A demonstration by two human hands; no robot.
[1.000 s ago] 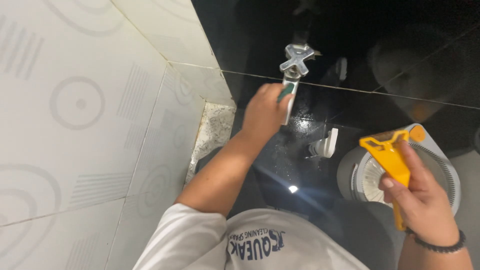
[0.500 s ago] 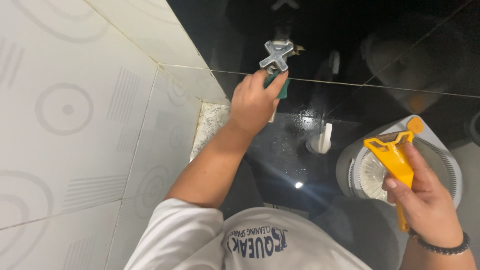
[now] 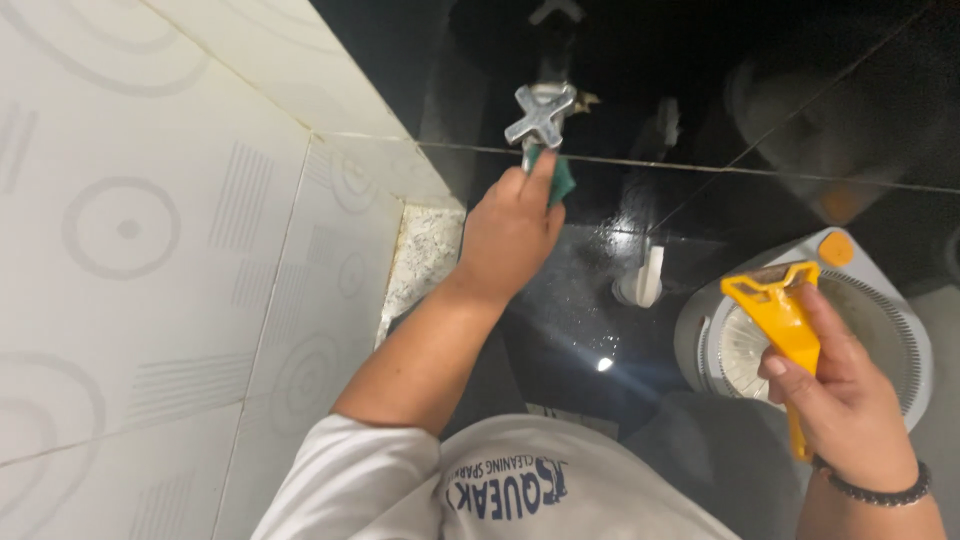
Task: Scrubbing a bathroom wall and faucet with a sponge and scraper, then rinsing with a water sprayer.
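My left hand (image 3: 510,230) reaches up to a chrome cross-handle tap (image 3: 540,115) on the glossy black tiled wall (image 3: 700,90). It grips a green scrub pad (image 3: 560,180) pressed against the tap's stem just below the handle. My right hand (image 3: 845,390) is held low at the right, closed around a yellow plastic scraper (image 3: 785,325) whose wide head points up and left. A dark beaded bracelet circles that wrist.
White patterned tiles (image 3: 150,230) cover the left wall. A grey round spin-mop bucket (image 3: 900,340) with an orange knob sits at the right, behind the scraper. A small white fitting (image 3: 645,280) stands on the wet black surface. A speckled stone strip (image 3: 425,260) lines the corner.
My left hand has moved with the green pad along the tap, from beside the stem to just under the cross handle. The view has shifted, and the right hand with the scraper stays almost still.
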